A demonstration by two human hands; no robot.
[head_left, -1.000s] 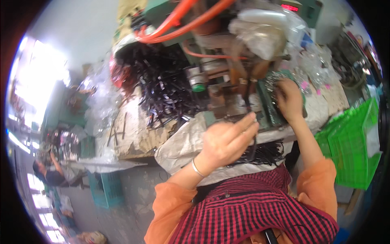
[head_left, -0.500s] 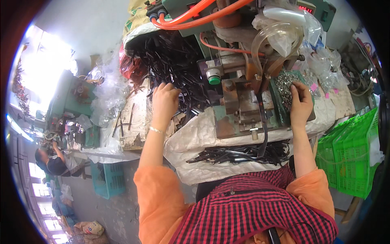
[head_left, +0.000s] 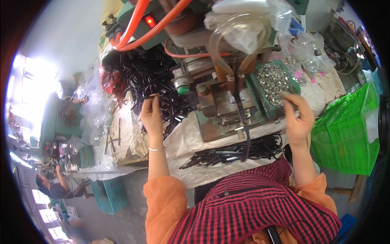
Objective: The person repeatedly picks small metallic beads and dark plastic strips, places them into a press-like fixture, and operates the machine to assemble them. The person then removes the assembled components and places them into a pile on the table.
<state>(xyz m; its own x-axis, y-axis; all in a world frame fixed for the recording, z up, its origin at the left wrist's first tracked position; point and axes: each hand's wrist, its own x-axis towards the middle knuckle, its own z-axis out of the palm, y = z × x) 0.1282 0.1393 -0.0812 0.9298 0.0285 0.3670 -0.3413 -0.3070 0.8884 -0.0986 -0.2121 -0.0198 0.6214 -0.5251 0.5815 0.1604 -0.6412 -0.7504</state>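
- The clock has its centre at the press (head_left: 207, 101), and six o'clock is toward the person.
- Nearest, at six o'clock, the person wears a red and black checked apron (head_left: 252, 211).
- Also at six o'clock, closer to the press, many black strips lie in a loose heap (head_left: 215, 156) on a whitish cloth (head_left: 178, 166).
- One black strip (head_left: 243, 116) comes out of the press toward six o'clock; its near end hangs over this heap.
- The left hand (head_left: 152, 118) is at nine o'clock, by the near edge of a bigger pile of black strips (head_left: 156, 77), which lies at ten o'clock. Its fingertips are close together, and dark material is at them; I cannot tell if they grip a strip.
- The right hand (head_left: 299, 120) is between three and four o'clock, with thumb and forefinger bent toward each other. It is blurred, so I cannot tell if it holds something.
- Just beyond its fingertips, at two o'clock, a green tray (head_left: 293, 81) bears many small shiny metal pieces (head_left: 273, 79).
- Between three and four o'clock, farther out, stands a bright green basket (head_left: 349, 134).
- Between ten and eleven o'clock, orange tubes (head_left: 139, 24) curve down.
- Far away, at eight o'clock, a co-worker (head_left: 61, 189) sits near a teal crate (head_left: 109, 195).
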